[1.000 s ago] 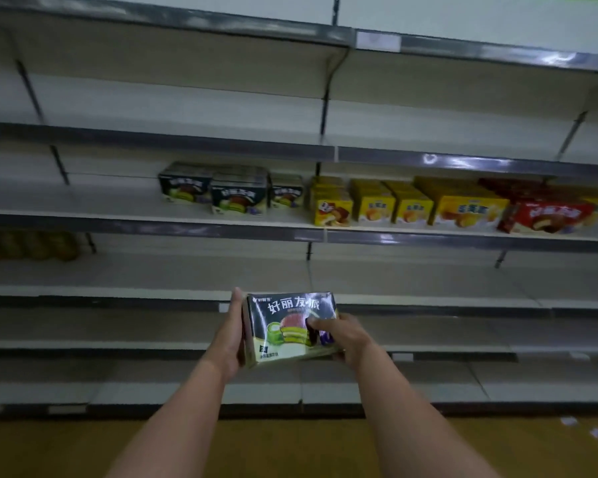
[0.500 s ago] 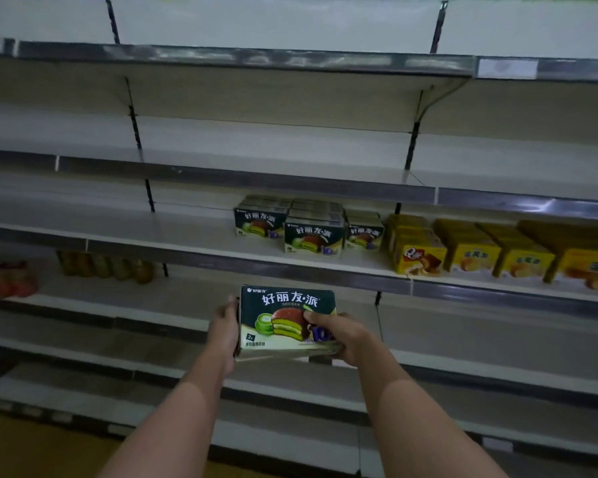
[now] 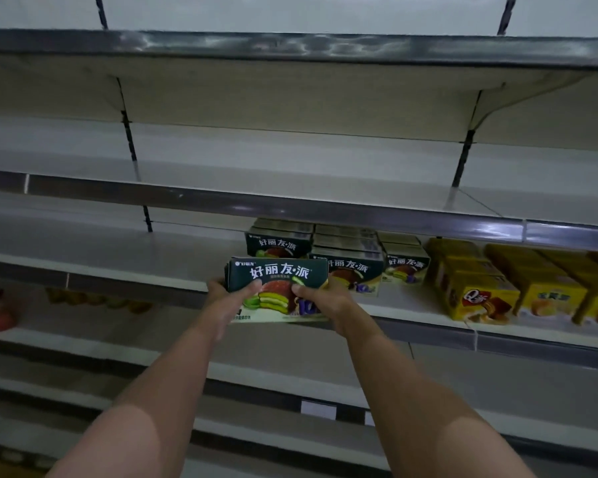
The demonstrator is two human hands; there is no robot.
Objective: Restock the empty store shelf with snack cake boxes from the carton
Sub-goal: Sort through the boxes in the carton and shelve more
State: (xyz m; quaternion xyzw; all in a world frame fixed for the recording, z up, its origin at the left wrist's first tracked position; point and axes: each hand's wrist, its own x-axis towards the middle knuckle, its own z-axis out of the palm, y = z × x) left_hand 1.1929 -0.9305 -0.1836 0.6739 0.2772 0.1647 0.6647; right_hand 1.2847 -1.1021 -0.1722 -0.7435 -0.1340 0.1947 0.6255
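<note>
gripping dark green snack cake box (image 3: 277, 274) (front facing camera), left hand (image 3: 224, 295), right hand (image 3: 325, 298), at shelf (image 3: 125, 270) edge

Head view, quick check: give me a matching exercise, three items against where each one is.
Items:
1. dark green box
2. yellow boxes
3. left hand

Places:
A. on the shelf, right of the stocked green boxes
B. on the held box's left edge
C. held in both hands before the shelf

Pairs: 1-C, 2-A, 3-B
</note>
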